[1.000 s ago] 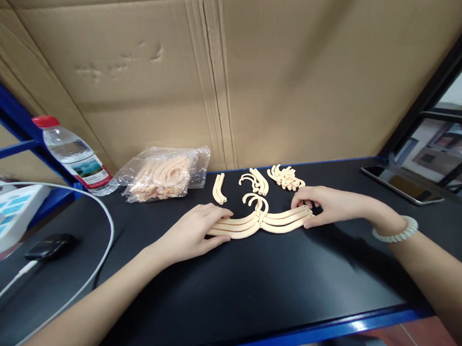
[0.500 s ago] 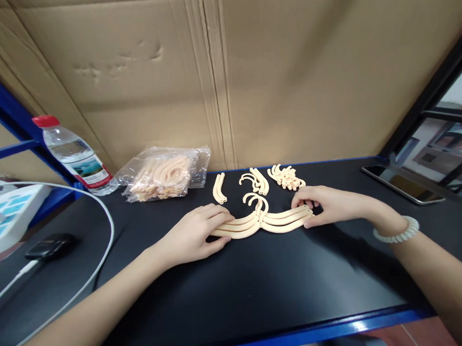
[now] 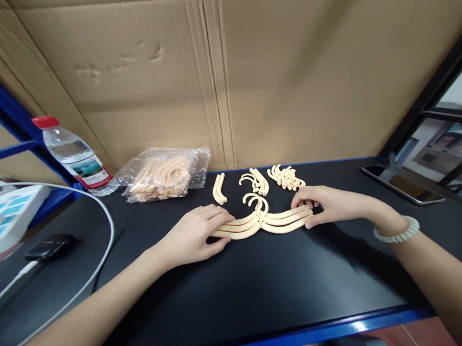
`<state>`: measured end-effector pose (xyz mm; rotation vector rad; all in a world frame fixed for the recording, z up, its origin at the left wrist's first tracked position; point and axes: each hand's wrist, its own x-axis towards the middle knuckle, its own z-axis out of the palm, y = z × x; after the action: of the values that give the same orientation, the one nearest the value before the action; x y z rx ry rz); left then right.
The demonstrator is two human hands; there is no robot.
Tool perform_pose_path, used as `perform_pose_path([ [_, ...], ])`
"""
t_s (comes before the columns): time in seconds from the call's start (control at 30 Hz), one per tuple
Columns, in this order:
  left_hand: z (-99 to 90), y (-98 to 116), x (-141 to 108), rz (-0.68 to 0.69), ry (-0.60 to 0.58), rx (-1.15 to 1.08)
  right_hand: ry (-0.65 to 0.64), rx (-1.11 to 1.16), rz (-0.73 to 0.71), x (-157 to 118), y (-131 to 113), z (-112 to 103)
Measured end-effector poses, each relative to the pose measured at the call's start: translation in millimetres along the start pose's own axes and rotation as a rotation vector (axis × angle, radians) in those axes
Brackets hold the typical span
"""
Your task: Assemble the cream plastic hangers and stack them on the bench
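Several cream plastic clothes hangers (image 3: 284,220) lie together on the black tabletop, their curved hooks pointing to the back. My left hand (image 3: 199,232) closes over their left ends, the thumb in front and the fingers behind. At the right ends, my right hand (image 3: 323,204) grips with thumb and fingers on either side. Behind the hangers lie a pair of loose cream hanger arms (image 3: 219,189), a small group of arms and hooks (image 3: 260,181), and a pile of loose hooks (image 3: 286,176).
A clear plastic bag (image 3: 163,172) of cream parts lies at the back left beside a water bottle (image 3: 80,157). A white cable (image 3: 110,223) loops over a black device (image 3: 51,247) at left. A phone (image 3: 401,184) lies at right. Cardboard (image 3: 307,73) stands behind.
Almost nothing differs. My right thumb has shifted very slightly at the hangers' right ends; the hangers and my left hand stay in place.
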<state>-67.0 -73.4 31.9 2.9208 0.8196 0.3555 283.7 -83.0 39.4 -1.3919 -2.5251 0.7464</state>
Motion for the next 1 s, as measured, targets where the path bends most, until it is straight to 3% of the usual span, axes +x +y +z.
perform_pose_path([
  [0.27,1.2,-0.9,0.2,0.004,0.000,-0.002,-0.006,0.004,0.007,0.0,0.9,0.2],
  [0.57,2.3,-4.5,-2.2,-0.078,0.101,-0.093,0.055,-0.002,0.003,-0.8,7.1,-1.6],
  [0.83,-0.2,-6.6,0.2,-0.313,0.337,-0.129,0.347,0.012,-0.010,2.7,0.0,-2.7],
  [1.0,-3.4,-8.4,-1.1,-0.411,0.374,-0.086,0.516,-0.019,-0.009,4.4,1.7,-0.8],
])
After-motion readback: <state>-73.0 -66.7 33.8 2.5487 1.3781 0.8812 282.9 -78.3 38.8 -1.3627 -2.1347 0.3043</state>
